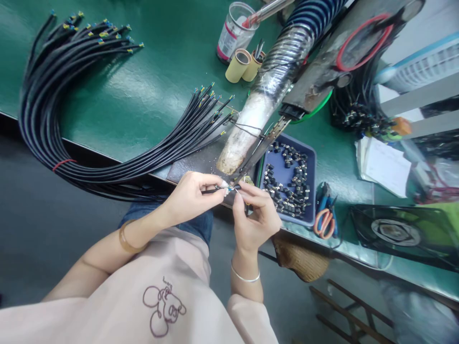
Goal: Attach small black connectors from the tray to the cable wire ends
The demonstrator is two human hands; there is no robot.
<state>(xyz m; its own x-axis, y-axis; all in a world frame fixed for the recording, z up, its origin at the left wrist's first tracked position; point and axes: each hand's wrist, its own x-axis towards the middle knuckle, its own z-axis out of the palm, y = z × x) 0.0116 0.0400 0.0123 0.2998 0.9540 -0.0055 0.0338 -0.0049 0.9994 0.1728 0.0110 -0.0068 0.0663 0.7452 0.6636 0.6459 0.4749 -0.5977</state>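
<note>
My left hand pinches a black cable close to its end, where thin coloured wires stick out between the fingertips. Just to the right, my right hand has thumb and fingers closed at the wire ends. What it grips is too small and covered to name. Directly above both hands is the tip of a dark metal arm. Left of my hands, a long bundle of black cables curves over the bench edge, stripped coloured ends showing. To the right, a blue tray contains small black connectors.
A white-ended hose slants down over the bench. Behind it stand a clear jar and two small yellow cups. Orange-handled scissors, papers and a black fan lie to the right. A brown stool is below.
</note>
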